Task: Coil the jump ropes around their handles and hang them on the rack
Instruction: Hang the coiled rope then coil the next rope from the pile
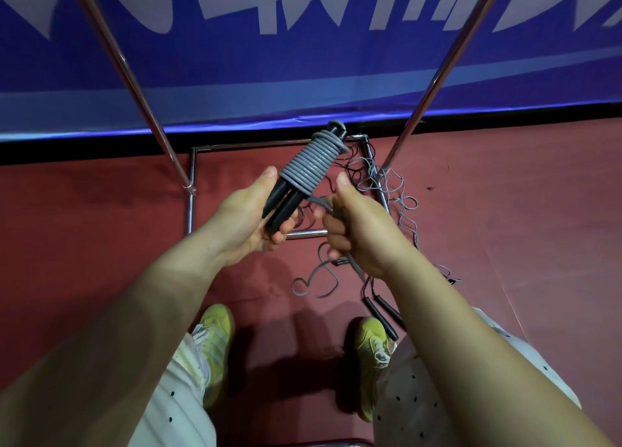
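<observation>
My left hand [249, 216] grips a pair of black jump rope handles [286, 204] held side by side, pointing up and to the right. Grey rope [311, 163] is coiled in many tight turns around their upper half. My right hand [356, 224] grips the loose grey tail of that rope [323, 204] just right of the handles; the tail runs down past my wrist and curls on the floor [314, 283]. The metal rack [134, 79] rises as two slanted poles, with its square base frame [192, 190] on the floor behind my hands.
A tangle of more grey ropes [390, 184] lies on the red floor around the rack's right pole [434, 76]. Another pair of black handles [383, 315] lies by my right shoe. A blue banner [303, 59] hangs behind the rack. My yellow shoes [215, 332] stand below.
</observation>
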{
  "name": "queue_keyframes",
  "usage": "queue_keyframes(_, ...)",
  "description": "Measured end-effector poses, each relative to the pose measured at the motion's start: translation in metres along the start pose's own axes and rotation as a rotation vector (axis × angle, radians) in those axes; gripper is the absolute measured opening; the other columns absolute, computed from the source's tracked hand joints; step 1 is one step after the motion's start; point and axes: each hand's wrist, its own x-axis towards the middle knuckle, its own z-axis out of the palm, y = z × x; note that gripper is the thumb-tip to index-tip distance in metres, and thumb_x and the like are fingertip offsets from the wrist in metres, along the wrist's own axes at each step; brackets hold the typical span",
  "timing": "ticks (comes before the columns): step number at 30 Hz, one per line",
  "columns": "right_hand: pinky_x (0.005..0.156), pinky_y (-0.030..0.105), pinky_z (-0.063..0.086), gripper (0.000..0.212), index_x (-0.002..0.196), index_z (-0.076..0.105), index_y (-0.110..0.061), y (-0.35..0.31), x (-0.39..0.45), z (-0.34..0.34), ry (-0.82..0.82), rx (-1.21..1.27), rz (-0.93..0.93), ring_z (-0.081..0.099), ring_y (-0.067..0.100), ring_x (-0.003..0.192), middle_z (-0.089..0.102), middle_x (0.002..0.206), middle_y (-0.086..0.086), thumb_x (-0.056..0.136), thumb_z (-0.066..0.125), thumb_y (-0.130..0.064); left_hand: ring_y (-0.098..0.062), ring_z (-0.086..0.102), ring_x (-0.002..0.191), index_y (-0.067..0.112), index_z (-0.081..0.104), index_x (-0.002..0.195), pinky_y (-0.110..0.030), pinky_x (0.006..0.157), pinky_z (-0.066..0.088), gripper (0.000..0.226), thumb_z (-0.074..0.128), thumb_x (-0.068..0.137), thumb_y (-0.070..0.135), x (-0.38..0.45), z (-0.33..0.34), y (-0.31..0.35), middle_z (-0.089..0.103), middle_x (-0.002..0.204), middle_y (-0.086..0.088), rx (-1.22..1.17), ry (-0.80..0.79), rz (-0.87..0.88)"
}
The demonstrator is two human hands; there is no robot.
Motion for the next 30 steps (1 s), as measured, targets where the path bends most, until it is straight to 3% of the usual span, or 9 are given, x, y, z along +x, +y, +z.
queue_keyframes(4,0.041,0.020,0.026,0.057,0.078,0.058,-0.014,0.002,0.001,-0.002,0.034,0.070,0.002,0.021,0.007,0.040,0.025,0.056,-0.004,0.095,0.030,-0.060,-0.014,0.045,0.051,0.013,0.056,0.078,-0.027,0.058,0.042,0.051,0.029,0.099,0.050,0.000,0.005,-0.002,0.055,0.060,-0.003,0.084,0.091,0.075)
queue_keyframes(9,0.049,0.028,0.041,0.034,0.076,0.058,-0.032,0.014,-0.005,0.006,0.015,-0.556,-0.166,0.043,0.002,0.047,0.049,0.051,-0.018,0.100,0.038,-0.047,-0.015,0.047,0.057,0.019,0.054,0.078,-0.038,0.070,0.050,0.038,0.039,0.099,0.048,0.005,-0.005,-0.014,0.052,0.070,-0.003,0.326,0.210,0.204)
queue_keyframes(12,0.053,0.030,0.043,0.039,0.079,0.050,-0.019,0.012,-0.003,0.011,0.002,-0.425,-0.078,0.041,0.013,0.057,0.043,0.068,-0.001,0.100,0.035,-0.048,-0.015,0.051,0.071,0.021,0.054,0.087,-0.032,0.081,0.046,0.028,0.044,0.097,0.045,0.006,-0.010,-0.018,0.056,0.075,0.004,0.457,0.304,0.277)
queue_keyframes(14,0.048,0.026,0.042,0.035,0.090,0.050,-0.016,0.009,-0.003,0.016,0.001,-0.231,0.004,0.040,0.013,0.055,0.041,0.074,0.002,0.101,0.035,-0.046,-0.012,0.051,0.079,0.021,0.054,0.092,-0.019,0.071,0.040,0.017,0.047,0.097,0.036,0.003,-0.008,-0.016,0.055,0.080,0.009,0.555,0.306,0.355)
queue_keyframes(17,0.040,0.021,0.029,0.036,0.096,0.051,-0.016,0.008,-0.003,0.021,0.001,-0.074,0.092,0.037,0.008,0.049,0.042,0.072,-0.002,0.100,0.035,-0.049,-0.010,0.053,0.089,0.026,0.052,0.094,-0.020,0.076,0.036,0.010,0.055,0.094,0.036,0.004,-0.009,-0.017,0.055,0.087,0.015,0.604,0.243,0.368)
queue_keyframes(20,0.041,0.018,0.020,0.035,0.090,0.051,-0.020,0.008,-0.002,0.020,0.034,-0.133,0.071,0.031,0.007,0.050,0.040,0.070,-0.005,0.098,0.038,-0.052,-0.004,0.056,0.080,0.030,0.053,0.089,-0.026,0.080,0.042,0.030,0.065,0.070,0.049,0.008,-0.015,-0.018,0.060,0.084,0.014,0.440,0.123,0.291)
queue_keyframes(23,0.045,0.021,0.013,0.032,0.075,0.043,-0.021,0.008,-0.003,0.020,0.055,-0.127,0.005,0.023,0.007,0.049,0.032,0.064,-0.005,0.100,0.041,-0.040,-0.006,0.056,0.070,0.024,0.056,0.091,-0.025,0.069,0.043,0.048,0.072,0.053,0.049,0.006,-0.016,-0.016,0.061,0.080,0.005,0.284,0.024,0.238)
queue_keyframes(25,0.046,0.022,0.010,0.032,0.071,0.041,-0.021,0.006,-0.002,0.019,0.077,-0.029,-0.024,0.021,0.008,0.049,0.033,0.062,-0.004,0.100,0.040,-0.034,-0.009,0.055,0.064,0.019,0.058,0.092,-0.026,0.063,0.042,0.046,0.076,0.061,0.049,0.002,-0.014,-0.011,0.060,0.077,0.000,0.159,-0.060,0.141)
queue_keyframes(30,0.045,0.026,0.014,0.027,0.065,0.045,-0.019,-0.001,-0.005,0.009,0.018,-0.089,-0.136,0.027,0.011,0.046,0.041,0.059,0.001,0.074,0.045,-0.045,-0.021,0.060,0.057,0.011,0.072,0.076,-0.028,0.055,0.045,0.077,0.026,0.071,0.073,-0.013,-0.006,-0.002,0.068,0.075,-0.014,-0.189,-0.442,-0.251)
